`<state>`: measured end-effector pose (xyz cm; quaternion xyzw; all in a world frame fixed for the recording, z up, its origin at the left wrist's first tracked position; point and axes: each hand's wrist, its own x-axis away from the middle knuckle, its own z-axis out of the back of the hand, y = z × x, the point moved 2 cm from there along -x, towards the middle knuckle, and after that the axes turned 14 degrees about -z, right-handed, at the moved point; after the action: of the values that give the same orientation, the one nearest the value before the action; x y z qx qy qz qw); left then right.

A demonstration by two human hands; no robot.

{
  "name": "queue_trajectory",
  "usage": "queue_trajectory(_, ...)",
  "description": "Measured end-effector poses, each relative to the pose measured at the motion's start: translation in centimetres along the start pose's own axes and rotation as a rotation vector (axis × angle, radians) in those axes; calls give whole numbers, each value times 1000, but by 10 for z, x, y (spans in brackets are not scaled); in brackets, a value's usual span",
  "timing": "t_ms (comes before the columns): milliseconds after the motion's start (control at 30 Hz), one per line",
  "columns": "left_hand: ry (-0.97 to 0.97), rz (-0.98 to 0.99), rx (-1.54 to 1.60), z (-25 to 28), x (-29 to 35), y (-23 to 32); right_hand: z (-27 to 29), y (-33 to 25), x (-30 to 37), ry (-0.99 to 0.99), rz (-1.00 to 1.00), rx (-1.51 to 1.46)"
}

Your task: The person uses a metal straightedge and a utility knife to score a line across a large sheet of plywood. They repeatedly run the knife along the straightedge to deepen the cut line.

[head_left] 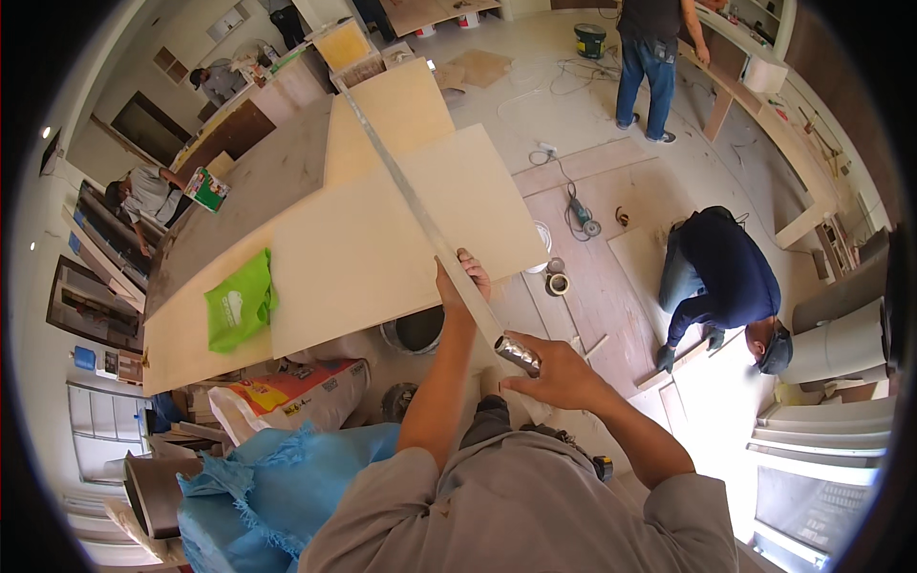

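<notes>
A long, narrow, grey metal bar [406,181] runs from my body up across the pale wooden sheets [382,258] toward the far end of the worktable. My left hand [462,280] wraps round it just past the near edge of the sheets. At its near end is a shiny, dented silver piece [517,353]; whether it is part of the bar or separate I cannot tell. My right hand [556,372] closes on that end, thumb below and fingers above. A bright green bag [241,301] lies on the sheets to the left.
A person in dark blue [724,267] crouches on the right; another person in jeans [652,67] stands beyond. An angle grinder [584,218] with its cord and a tape roll [557,284] lie on the floor. Blue sheeting [287,482] and a printed sack [296,393] sit at my left.
</notes>
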<state>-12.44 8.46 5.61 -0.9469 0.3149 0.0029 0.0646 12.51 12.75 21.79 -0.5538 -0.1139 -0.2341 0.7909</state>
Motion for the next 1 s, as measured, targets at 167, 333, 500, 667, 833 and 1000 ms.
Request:
queue_trajectory(167,-120,89,46,4,-6,-8,-3,22,6,345,119,-15)
queue_trajectory(333,-425,120,214,8,-15,-12,-6,37,9,-110,-176,-339)
queue_trajectory(500,0,124,13,1,-13,3,-18,41,-5,-65,-135,-395)
queue_trajectory(667,346,-205,-478,-38,0,15,-23,41,-10,-38,-89,-408)
queue_trajectory(833,181,-162,-449,-42,4,22,-30,42,-13,-21,-59,-428)
queue_trajectory(1000,83,-89,-420,-38,1,23,-28,37,-11,-14,-24,-408)
